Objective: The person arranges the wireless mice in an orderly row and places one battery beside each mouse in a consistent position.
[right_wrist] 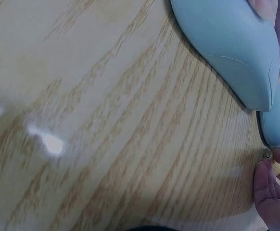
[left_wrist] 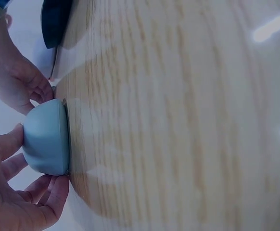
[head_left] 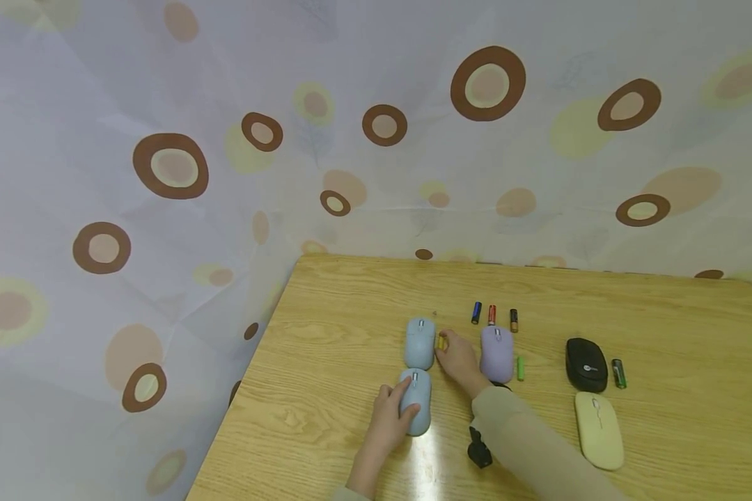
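In the head view my left hand (head_left: 388,417) grips the nearer light blue mouse (head_left: 418,410), thumb on one side and fingers on the other. The left wrist view shows the thumb and fingers at the sides of that mouse (left_wrist: 46,137). My right hand (head_left: 459,358) pinches a small yellow battery (head_left: 441,342) right beside the farther light blue mouse (head_left: 420,341). Seen from the right wrist, the battery (right_wrist: 276,168) sits between thumb and fingers, its metal end showing. The two blue mice lie end to end on the table.
Right of my right hand lies a purple mouse (head_left: 497,353), with a blue battery (head_left: 476,312), a red one (head_left: 491,314) and a black one (head_left: 514,320) behind it. Beside it is a green battery (head_left: 520,368). Further right are a black mouse (head_left: 585,365), a dark green battery (head_left: 619,374) and a yellow mouse (head_left: 599,430).
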`<action>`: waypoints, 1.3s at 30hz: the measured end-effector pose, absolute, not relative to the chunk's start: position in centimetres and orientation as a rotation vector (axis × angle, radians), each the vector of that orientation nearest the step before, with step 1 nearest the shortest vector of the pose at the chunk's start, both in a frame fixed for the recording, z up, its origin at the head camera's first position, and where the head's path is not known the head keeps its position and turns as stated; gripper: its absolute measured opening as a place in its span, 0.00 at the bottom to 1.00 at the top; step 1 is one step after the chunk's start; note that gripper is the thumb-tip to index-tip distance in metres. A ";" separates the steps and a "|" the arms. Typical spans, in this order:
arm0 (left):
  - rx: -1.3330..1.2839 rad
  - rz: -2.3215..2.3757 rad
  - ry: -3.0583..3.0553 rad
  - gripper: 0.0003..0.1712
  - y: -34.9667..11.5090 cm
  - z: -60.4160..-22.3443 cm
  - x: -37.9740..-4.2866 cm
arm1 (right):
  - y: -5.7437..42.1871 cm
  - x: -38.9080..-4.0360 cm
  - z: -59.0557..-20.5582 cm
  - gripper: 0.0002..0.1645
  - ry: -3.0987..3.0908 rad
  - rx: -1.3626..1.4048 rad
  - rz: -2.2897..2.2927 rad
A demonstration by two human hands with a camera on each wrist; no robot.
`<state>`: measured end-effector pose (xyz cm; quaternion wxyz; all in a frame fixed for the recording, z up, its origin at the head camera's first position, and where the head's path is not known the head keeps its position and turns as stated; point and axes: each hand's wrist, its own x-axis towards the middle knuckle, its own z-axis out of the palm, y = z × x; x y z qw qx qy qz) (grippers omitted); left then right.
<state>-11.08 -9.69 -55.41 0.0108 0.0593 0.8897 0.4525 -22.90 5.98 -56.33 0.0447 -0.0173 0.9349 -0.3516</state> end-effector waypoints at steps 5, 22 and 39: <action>0.292 1.465 2.819 0.30 -9.8 -56.2 -11.0 | 6.1 -22.9 -56.3 0.22 2.848 -0.056 -1.075; 0.124 1.344 2.741 0.29 -9.5 -55.4 -11.3 | 6.1 -22.8 -56.0 0.24 2.797 -0.040 -1.131; 0.130 1.356 2.761 0.28 -9.4 -55.2 -11.2 | 10.3 -24.9 -52.7 0.24 2.894 -0.082 -1.271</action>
